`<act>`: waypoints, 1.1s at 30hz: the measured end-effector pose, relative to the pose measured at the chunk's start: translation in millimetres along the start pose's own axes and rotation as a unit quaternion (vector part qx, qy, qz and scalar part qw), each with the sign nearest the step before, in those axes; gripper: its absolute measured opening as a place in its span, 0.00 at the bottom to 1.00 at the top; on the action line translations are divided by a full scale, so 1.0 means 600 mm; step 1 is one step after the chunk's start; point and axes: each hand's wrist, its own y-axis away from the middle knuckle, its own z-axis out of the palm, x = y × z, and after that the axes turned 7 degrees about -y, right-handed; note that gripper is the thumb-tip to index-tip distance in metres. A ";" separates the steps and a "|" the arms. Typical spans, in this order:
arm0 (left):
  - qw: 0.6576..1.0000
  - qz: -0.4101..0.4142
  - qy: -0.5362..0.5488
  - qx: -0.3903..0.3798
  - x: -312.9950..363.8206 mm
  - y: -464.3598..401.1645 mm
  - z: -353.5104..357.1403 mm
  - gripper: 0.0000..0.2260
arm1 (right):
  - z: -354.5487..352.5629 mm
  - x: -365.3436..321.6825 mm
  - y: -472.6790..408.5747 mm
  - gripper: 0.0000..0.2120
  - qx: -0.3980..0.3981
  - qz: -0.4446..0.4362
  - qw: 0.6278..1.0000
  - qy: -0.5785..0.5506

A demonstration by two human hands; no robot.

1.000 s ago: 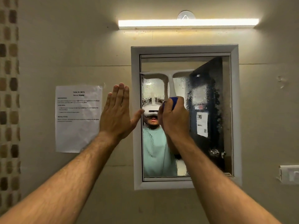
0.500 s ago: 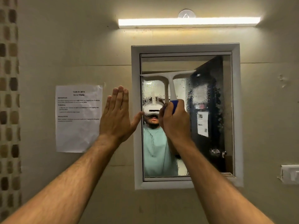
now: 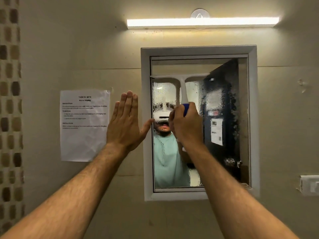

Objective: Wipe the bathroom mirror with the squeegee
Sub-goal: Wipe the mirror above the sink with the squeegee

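Note:
A white-framed bathroom mirror [image 3: 224, 169] hangs on the wall, its glass covered in wet streaks and droplets below a drier top strip. My right hand [image 3: 187, 125] grips the blue handle of a white squeegee [image 3: 182, 83], whose blade lies flat across the upper left part of the glass. My left hand [image 3: 126, 123] is held up flat with straight fingers, against the wall just left of the mirror frame, thumb reaching the frame's edge.
A printed task sheet [image 3: 84, 125] is taped to the wall on the left. A lit tube lamp [image 3: 202, 22] runs above the mirror. A white switch plate [image 3: 309, 185] sits at the right. Brown mosaic tiles [image 3: 10, 118] line the far left.
The squeegee and my right hand have slid slightly down the glass. My left hand stays flat beside the frame.

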 end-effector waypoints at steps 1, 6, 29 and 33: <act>1.000 0.002 0.001 0.000 -0.001 0.001 0.000 0.42 | -0.001 0.013 0.011 0.12 0.000 -0.004 1.000 0.013; 1.000 0.007 -0.012 -0.002 -0.003 0.004 0.001 0.42 | -0.007 0.026 0.032 0.10 0.006 -0.005 1.000 0.009; 0.999 0.034 -0.020 -0.005 0.004 -0.001 0.001 0.42 | -0.016 0.000 0.016 0.14 0.008 -0.007 1.000 0.022; 0.999 0.028 -0.019 -0.010 0.005 -0.007 -0.001 0.42 | -0.010 -0.011 0.006 0.14 0.008 -0.003 1.000 0.020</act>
